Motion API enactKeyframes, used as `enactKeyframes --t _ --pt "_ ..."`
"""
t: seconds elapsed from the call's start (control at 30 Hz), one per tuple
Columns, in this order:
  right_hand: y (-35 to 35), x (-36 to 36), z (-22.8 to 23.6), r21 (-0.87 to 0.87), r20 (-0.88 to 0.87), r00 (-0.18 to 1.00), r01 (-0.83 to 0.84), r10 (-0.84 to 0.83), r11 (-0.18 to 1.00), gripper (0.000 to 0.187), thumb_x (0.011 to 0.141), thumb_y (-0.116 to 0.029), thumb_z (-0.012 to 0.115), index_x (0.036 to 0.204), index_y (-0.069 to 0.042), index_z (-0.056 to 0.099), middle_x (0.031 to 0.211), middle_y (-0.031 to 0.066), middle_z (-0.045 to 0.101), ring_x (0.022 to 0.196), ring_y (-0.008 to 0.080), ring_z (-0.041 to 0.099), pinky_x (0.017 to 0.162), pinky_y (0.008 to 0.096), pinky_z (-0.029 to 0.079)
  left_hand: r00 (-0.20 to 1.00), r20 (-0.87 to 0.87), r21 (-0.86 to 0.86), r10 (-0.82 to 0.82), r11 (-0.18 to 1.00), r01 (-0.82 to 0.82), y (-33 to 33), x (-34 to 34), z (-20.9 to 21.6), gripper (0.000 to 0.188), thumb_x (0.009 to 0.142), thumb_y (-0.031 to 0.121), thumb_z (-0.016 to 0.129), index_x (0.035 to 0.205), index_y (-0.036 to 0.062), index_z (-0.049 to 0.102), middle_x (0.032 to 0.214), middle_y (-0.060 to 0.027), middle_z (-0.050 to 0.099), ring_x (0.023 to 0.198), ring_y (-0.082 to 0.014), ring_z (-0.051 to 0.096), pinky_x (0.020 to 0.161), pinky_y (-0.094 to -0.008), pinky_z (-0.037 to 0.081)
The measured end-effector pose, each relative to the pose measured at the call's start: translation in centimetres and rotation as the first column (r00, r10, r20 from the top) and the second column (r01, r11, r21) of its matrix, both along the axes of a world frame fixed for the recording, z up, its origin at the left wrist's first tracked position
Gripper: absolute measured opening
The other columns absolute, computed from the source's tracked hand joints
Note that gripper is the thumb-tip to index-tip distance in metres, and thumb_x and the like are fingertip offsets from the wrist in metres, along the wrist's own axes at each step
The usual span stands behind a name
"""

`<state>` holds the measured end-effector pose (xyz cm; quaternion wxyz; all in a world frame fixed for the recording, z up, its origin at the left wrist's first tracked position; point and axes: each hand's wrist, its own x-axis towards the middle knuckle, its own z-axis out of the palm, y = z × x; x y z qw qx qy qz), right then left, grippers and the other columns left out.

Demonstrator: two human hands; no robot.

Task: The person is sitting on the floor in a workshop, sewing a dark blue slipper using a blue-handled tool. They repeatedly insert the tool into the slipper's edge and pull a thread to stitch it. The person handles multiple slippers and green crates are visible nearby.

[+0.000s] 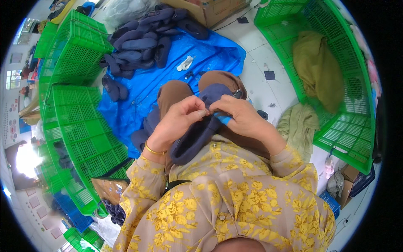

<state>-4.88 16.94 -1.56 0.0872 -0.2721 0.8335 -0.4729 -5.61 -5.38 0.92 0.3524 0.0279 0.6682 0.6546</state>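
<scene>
A dark navy slipper (pixel 187 147) lies across my lap, its opening facing up and its heel end toward my belly. My left hand (pixel 178 119) is closed in a pinch at the slipper's upper; what lies between the thumb and fingertip is too small to make out. Close beside it, my right hand (pixel 241 115) curls its fingers on the slipper's upper, with a blue wrap around one finger. The fingertips of both hands nearly meet there. More navy slippers (pixel 138 138) lie by my left thigh, partly hidden by my arm.
A pile of navy slippers (pixel 142 44) lies on a blue plastic sheet (pixel 210 52) ahead. Green crates (pixel 79 126) stand at the left. Another green crate (pixel 354 122) at the right holds an olive cloth (pixel 317 69). A pale green cloth (pixel 298 126) lies beside it.
</scene>
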Motion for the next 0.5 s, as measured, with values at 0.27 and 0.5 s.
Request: enactKeyframes --t 0.27,0.5 --pt "-1.4 0.3 -0.3 -0.328 0.268 0.931 0.331 -0.248 0.885 0.015 0.089 -0.009 0.059 0.103 -0.011 0.064 0.078 0.0052 0.06 0.061 0.0185 0.053 0.055 0.0319 0.043 0.987 0.127 0.002 0.096 0.995 -0.097 0.7 0.1 -0.9 0.006 0.096 0.012 0.057 0.098 0.007 0.058 0.102 -0.0025 0.064 0.094 -0.0086 0.058 0.085 -0.0236 0.046" --pt "4.8 -1.0 -4.4 -0.458 0.886 0.455 0.83 0.089 0.319 0.015 0.098 -0.013 0.05 0.108 -0.006 0.059 0.062 -0.0055 0.04 0.045 0.0024 0.029 0.04 0.0196 0.021 0.922 0.372 0.3 0.11 0.925 -0.231 -1.5 0.3 -1.6 0.004 0.097 0.012 0.056 0.099 0.009 0.057 0.112 -0.0118 0.064 0.107 -0.0186 0.06 0.092 -0.0317 0.048"
